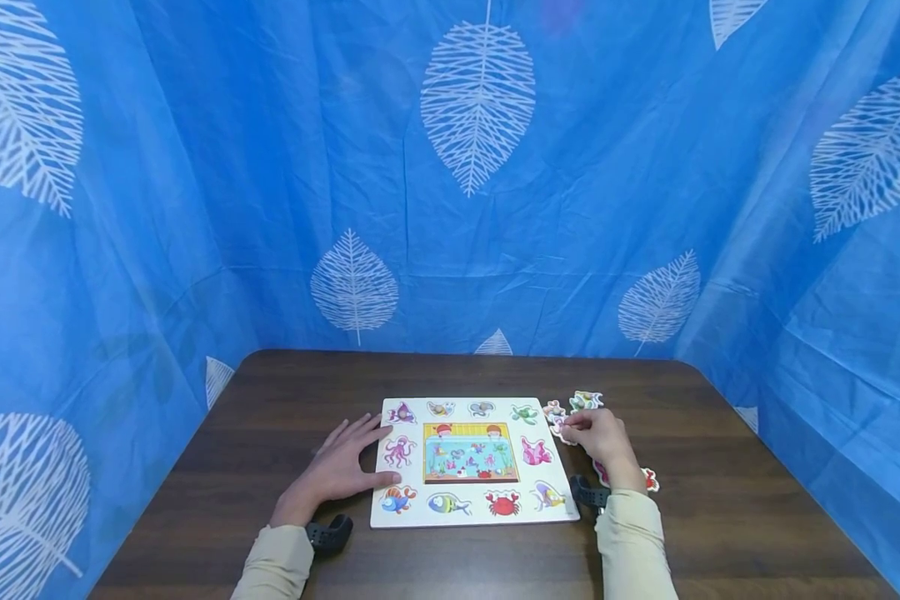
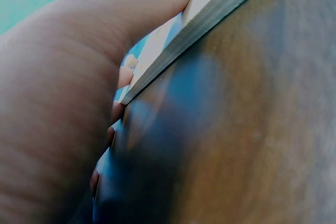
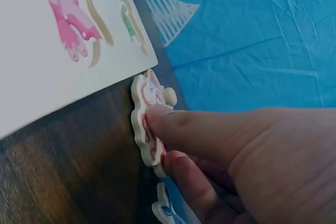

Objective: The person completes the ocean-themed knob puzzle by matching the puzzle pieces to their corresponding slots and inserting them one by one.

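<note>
A white wooden puzzle board [image 1: 472, 517] with sea-animal shapes round an aquarium picture lies on the table. My left hand [image 1: 345, 467] rests at its left side, fingers spread and fairly straight. In the left wrist view the thumb [image 2: 152, 3] lies over the board's edge [image 2: 199, 27]. Just off the board's right side, my right hand [image 1: 603, 437] pinches a pale puzzle piece with pink-red outlines [image 3: 144, 140] between thumb and forefinger. A round wooden knob [image 3: 170, 96] sticks up just past the thumb. Fingers hide part of the piece.
A green and yellow puzzle piece [image 1: 587, 400] lies beyond the right hand. Near the right wrist are a red crab piece [image 1: 651, 479] and a partly covered pink piece [image 1: 602, 473]. A blue-marked piece [image 3: 167, 211] sits below the fingers. Blue leaf-print cloth [image 1: 450, 250] hangs behind the brown table [image 1: 720, 517].
</note>
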The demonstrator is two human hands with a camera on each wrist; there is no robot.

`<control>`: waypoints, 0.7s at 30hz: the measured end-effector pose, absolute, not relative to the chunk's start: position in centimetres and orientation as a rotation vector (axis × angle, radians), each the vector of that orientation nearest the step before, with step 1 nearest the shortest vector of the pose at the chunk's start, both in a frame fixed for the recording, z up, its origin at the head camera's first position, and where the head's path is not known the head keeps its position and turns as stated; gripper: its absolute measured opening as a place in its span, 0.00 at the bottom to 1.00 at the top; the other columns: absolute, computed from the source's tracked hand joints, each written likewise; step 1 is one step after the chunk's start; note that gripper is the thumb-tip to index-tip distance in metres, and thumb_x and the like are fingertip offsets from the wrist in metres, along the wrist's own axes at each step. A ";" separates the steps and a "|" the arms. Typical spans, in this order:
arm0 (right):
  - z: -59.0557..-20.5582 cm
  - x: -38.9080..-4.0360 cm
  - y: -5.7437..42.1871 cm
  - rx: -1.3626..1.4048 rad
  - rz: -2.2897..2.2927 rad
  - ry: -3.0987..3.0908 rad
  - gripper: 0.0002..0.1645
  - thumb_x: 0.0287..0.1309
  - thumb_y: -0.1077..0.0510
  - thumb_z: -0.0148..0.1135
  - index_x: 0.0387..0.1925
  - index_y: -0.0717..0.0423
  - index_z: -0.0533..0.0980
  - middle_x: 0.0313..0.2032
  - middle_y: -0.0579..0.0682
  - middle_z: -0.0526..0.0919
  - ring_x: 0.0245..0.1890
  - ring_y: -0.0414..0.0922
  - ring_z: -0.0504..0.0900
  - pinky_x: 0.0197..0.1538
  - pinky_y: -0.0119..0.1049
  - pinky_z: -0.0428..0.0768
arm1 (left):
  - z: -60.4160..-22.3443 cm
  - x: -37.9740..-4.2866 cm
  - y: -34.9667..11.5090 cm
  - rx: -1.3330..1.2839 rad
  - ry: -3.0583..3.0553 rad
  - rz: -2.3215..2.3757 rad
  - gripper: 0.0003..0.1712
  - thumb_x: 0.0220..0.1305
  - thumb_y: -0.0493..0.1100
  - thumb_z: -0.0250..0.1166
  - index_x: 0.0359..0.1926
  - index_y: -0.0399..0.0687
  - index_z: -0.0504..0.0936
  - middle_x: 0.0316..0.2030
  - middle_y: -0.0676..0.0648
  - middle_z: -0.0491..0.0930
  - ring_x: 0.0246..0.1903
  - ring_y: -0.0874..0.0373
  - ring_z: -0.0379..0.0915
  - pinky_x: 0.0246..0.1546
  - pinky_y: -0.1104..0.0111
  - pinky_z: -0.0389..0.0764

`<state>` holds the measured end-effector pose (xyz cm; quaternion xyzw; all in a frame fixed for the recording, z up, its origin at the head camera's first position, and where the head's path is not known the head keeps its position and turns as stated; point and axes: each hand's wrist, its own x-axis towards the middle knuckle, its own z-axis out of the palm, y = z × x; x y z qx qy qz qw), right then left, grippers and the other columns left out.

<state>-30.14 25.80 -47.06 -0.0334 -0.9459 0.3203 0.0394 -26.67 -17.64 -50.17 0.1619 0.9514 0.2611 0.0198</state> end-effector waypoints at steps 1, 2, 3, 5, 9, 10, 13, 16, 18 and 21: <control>-47.0 -30.2 25.8 -0.086 0.978 -2.902 0.08 0.61 0.61 0.72 0.39 0.63 0.86 0.31 0.52 0.88 0.31 0.45 0.81 0.35 0.40 0.80 | -50.1 -26.7 -17.7 0.503 2.954 0.811 0.54 0.52 0.73 0.72 0.74 0.52 0.71 0.78 0.42 0.62 0.79 0.42 0.50 0.78 0.40 0.46; -46.9 -30.2 25.7 -0.072 0.972 -2.904 0.08 0.61 0.61 0.72 0.39 0.63 0.86 0.31 0.52 0.88 0.31 0.45 0.81 0.35 0.40 0.80 | -50.1 -26.7 -17.7 0.504 2.955 0.814 0.54 0.52 0.73 0.72 0.74 0.52 0.71 0.78 0.42 0.62 0.79 0.41 0.50 0.78 0.40 0.46; -46.9 -30.2 25.7 -0.063 0.961 -2.906 0.07 0.61 0.61 0.72 0.39 0.63 0.86 0.31 0.52 0.88 0.31 0.45 0.81 0.35 0.39 0.80 | -50.1 -26.7 -17.7 0.503 2.957 0.810 0.54 0.52 0.73 0.72 0.74 0.52 0.71 0.78 0.42 0.62 0.79 0.42 0.50 0.78 0.40 0.46; -46.8 -30.2 25.6 -0.063 0.952 -2.913 0.07 0.61 0.61 0.72 0.38 0.62 0.86 0.30 0.51 0.88 0.31 0.45 0.81 0.35 0.39 0.80 | -50.1 -26.7 -17.8 0.506 2.956 0.813 0.54 0.52 0.73 0.72 0.74 0.52 0.72 0.78 0.42 0.62 0.79 0.41 0.50 0.78 0.40 0.46; -46.8 -30.3 25.4 -0.072 0.943 -2.913 0.07 0.61 0.61 0.72 0.38 0.62 0.86 0.31 0.52 0.88 0.32 0.46 0.80 0.37 0.40 0.80 | -50.2 -26.6 -17.9 0.514 2.953 0.817 0.54 0.53 0.73 0.72 0.74 0.51 0.72 0.78 0.41 0.62 0.79 0.41 0.50 0.78 0.40 0.46; -46.8 -30.3 25.3 -0.067 0.938 -2.906 0.08 0.61 0.61 0.72 0.38 0.62 0.86 0.31 0.52 0.88 0.32 0.46 0.80 0.37 0.40 0.80 | -50.2 -26.6 -17.9 0.514 2.952 0.819 0.54 0.53 0.73 0.72 0.74 0.51 0.72 0.78 0.41 0.61 0.79 0.41 0.50 0.79 0.40 0.46; -46.6 -30.5 24.7 -0.041 0.940 -2.883 0.08 0.61 0.60 0.72 0.39 0.62 0.86 0.31 0.53 0.88 0.32 0.46 0.80 0.36 0.39 0.79 | -50.2 -26.6 -17.9 0.518 2.954 0.818 0.54 0.53 0.73 0.72 0.74 0.51 0.72 0.78 0.42 0.61 0.79 0.42 0.50 0.79 0.41 0.46; -46.4 -30.8 23.6 0.012 0.967 -2.867 0.08 0.60 0.60 0.73 0.39 0.62 0.86 0.31 0.52 0.87 0.30 0.45 0.79 0.35 0.36 0.78 | -50.3 -26.6 -17.8 0.517 2.957 0.809 0.54 0.53 0.73 0.72 0.74 0.51 0.72 0.78 0.42 0.61 0.79 0.42 0.50 0.79 0.41 0.46; -46.2 -30.9 22.8 0.050 0.991 -2.868 0.09 0.60 0.61 0.73 0.39 0.63 0.86 0.30 0.52 0.86 0.30 0.45 0.78 0.34 0.35 0.78 | -50.2 -26.7 -17.8 0.518 2.955 0.805 0.54 0.53 0.73 0.72 0.74 0.52 0.72 0.78 0.42 0.61 0.80 0.42 0.50 0.79 0.41 0.46; -45.9 -30.9 21.6 0.105 0.983 -2.870 0.08 0.60 0.60 0.74 0.38 0.62 0.86 0.29 0.50 0.85 0.29 0.44 0.77 0.34 0.35 0.76 | -50.2 -26.7 -17.8 0.528 2.955 0.806 0.54 0.52 0.74 0.71 0.74 0.52 0.72 0.78 0.42 0.62 0.79 0.41 0.50 0.78 0.40 0.47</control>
